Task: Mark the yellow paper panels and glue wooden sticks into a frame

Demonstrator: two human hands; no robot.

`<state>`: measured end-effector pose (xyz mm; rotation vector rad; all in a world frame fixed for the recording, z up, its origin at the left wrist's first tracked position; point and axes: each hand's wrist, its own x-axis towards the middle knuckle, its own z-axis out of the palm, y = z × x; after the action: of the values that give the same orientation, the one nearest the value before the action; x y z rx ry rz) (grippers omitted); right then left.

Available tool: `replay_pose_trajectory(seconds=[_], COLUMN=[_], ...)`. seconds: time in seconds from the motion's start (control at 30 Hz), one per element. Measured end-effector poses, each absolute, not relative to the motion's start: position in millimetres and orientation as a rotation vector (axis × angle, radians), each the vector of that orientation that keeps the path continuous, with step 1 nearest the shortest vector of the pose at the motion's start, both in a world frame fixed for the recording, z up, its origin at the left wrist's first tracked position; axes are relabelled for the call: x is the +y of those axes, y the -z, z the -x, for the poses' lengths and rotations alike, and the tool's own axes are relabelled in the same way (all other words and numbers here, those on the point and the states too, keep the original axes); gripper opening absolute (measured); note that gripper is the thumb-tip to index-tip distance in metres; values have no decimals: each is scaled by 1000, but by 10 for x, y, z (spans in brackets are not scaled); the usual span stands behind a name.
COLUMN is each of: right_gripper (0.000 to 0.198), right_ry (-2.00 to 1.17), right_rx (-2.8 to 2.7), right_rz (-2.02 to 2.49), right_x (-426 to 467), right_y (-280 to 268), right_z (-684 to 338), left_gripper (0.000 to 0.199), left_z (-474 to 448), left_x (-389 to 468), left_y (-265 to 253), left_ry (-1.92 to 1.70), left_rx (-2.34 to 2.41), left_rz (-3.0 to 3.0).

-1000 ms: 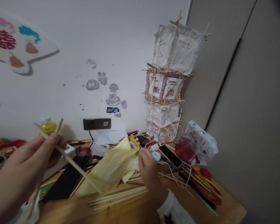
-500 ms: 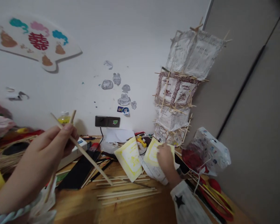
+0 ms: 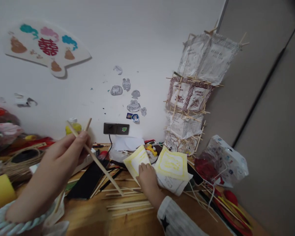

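My left hand [image 3: 66, 150] is closed round two wooden sticks that cross at the fingers. One long stick [image 3: 105, 172] slants down to the right over the table; the other stick [image 3: 88, 124] pokes up past the thumb, and a stick end shows below the hand. My right hand [image 3: 147, 178], in a grey sleeve with a black star, rests its fingertips on a yellow-bordered paper sheet [image 3: 134, 160]. Its fingers look slightly apart. A second yellow-bordered sheet [image 3: 172, 164] lies just right of it, over white printed paper [image 3: 174, 186]. Several loose sticks [image 3: 127, 206] lie below.
A tall paper-and-stick lantern tower [image 3: 190, 95] stands at the back right. Around the table are a black flat slab [image 3: 87, 182], twine roll [image 3: 22, 164], yellow tape roll [image 3: 3, 190], yellow bottle [image 3: 73, 126], phone [image 3: 195, 173], clear plastic bag [image 3: 226, 160] and white cable [image 3: 212, 196].
My right hand has moved left from the right yellow-bordered sheet to the left one. My left hand still holds the crossed sticks. The whole view has shifted slightly.
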<state>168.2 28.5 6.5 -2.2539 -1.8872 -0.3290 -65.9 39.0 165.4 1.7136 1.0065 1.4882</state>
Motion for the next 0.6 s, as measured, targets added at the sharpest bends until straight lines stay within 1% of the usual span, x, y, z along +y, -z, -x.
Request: replay_pose_trajectory(seconds=[0.07,0.1,0.17,0.2,0.23,0.33,0.37,0.5,0.6], right_gripper=[63,72,76,73,66,33,27,19,26], right_ry=[393,402,365,333,307,274,265,245,233], right_rx=[-1799,-1742,-1643,-1614,-1590,-1556,-1553,-1507,-1380], right_rz=[2254,2263,2283,2288,2288,2253,2227,2057,1933], right_x=[295,308,352,378,403,450,450,391,336], right_y=[-59,-49,-18,-1,15,34,25,-100,-257], right_z=[-1690,-1689,-1685,-1685,-1688,-1711,-1724,-1807,-1930], left_gripper=[36,35,34,34,33,32,31,30,30], left_z=[640,629,609,601,595,588,587,587,603], left_x=[379,373,355,345,333,294,282,265,279], left_y=[-1664,-1671,-1692,-1705,-1718,-1750,-1756,-1755,-1745], left_ry=[-1488,-1485,-1470,-1460,-1453,-1437,-1433,-1436,-1482], left_rx=[1016,1017,1016,1012,1006,978,971,974,967], left_rz=[-1706,-1698,-1672,-1656,-1642,-1600,-1589,-1566,-1604])
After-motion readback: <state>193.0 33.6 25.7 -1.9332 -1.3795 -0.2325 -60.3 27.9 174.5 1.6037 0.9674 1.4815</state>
